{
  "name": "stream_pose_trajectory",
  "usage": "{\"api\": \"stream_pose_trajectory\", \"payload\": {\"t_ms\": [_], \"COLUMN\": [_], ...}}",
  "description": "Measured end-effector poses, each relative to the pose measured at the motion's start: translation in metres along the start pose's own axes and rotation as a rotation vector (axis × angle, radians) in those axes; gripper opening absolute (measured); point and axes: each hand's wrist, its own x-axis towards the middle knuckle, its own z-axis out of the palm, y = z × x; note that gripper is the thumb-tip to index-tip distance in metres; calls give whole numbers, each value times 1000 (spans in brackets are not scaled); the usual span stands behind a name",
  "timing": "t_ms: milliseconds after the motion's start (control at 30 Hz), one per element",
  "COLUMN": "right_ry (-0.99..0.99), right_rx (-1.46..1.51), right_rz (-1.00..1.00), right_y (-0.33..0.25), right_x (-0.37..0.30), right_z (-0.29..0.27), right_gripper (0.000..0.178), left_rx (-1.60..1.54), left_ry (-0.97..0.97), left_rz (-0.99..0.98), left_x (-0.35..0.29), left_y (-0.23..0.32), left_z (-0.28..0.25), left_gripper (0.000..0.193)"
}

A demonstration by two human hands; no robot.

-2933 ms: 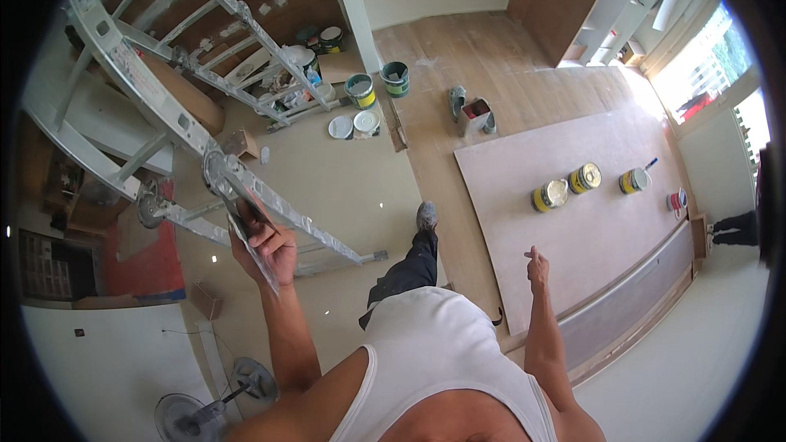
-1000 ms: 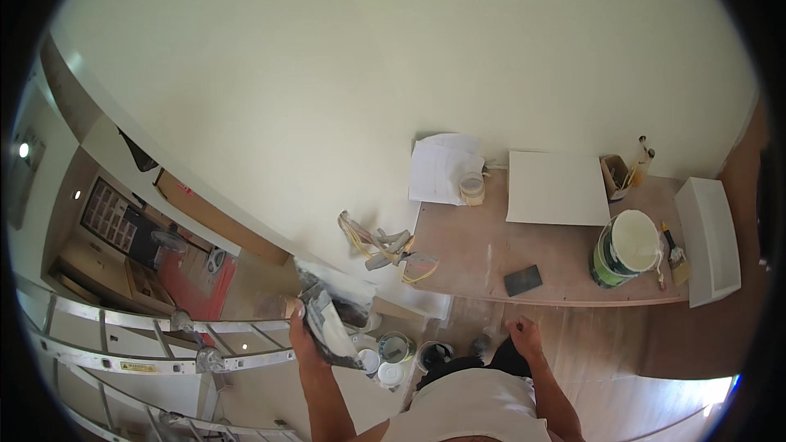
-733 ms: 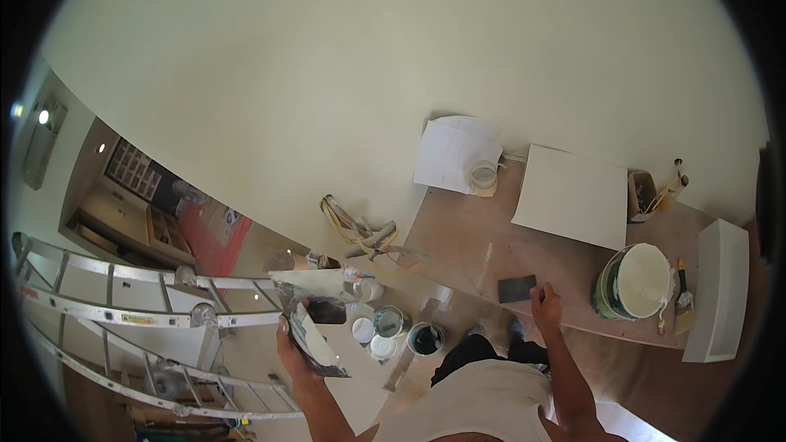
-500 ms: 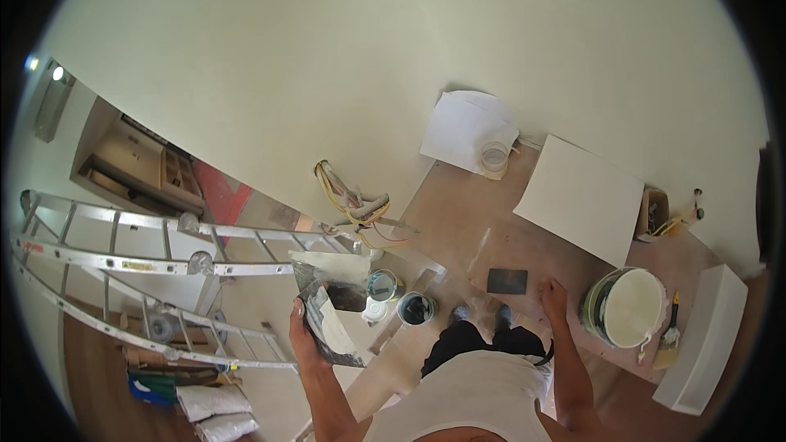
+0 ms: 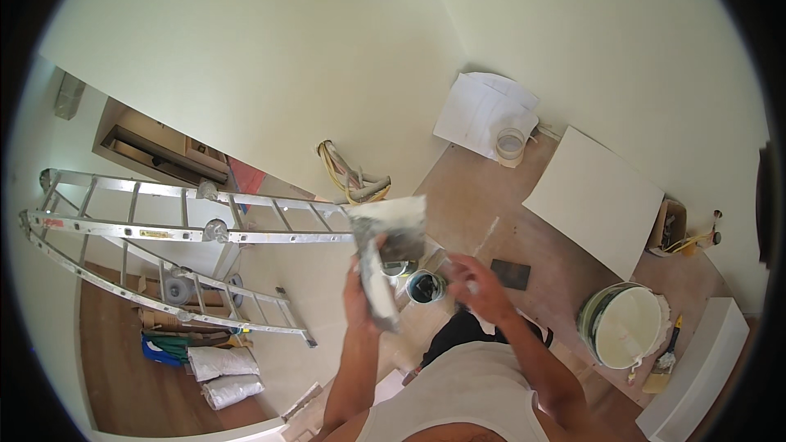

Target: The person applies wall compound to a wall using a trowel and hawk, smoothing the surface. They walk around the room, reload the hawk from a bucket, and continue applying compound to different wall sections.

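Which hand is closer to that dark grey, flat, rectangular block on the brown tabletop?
Right. The right hand is just left of the block in this view. The left hand is farther left, holding thin, flat, white-smeared plates.

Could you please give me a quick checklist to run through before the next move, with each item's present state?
1. Left hand has hold of the white-smeared flat tools: ok.
2. Right hand free of objects: cannot tell, it is blurred.
3. Open bucket standing upright on the counter: ok.
4. Brush lying on the counter beside the bucket: ok.
5. Cables at the wall covered: not ok, they stick out.
6. Ladder hinges locked: cannot tell.
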Motion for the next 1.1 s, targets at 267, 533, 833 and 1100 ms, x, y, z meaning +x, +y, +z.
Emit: {"api": "stream_pose_trajectory", "payload": {"t_ms": [267,533,833,1100], "right_ry": [104,96,-18,-10], "right_rx": [845,882,837,564], "right_rz": [210,54,40,-29], "right_y": [-6,42,36,20], "right_x": [75,281,367,380], "right_z": [57,18,67,51], "right_gripper": [26,21,18,27], "left_rx": [70,-217,-328,-292], "left_ry": [35,89,233,234], "left_rz": [-59,214,345,380], "left_x": [-7,-72,-104,-88], "left_y": [-15,14,5,10], "left_z": [10,-85,-111,-101], "left_gripper": [52,34,33,35]}}
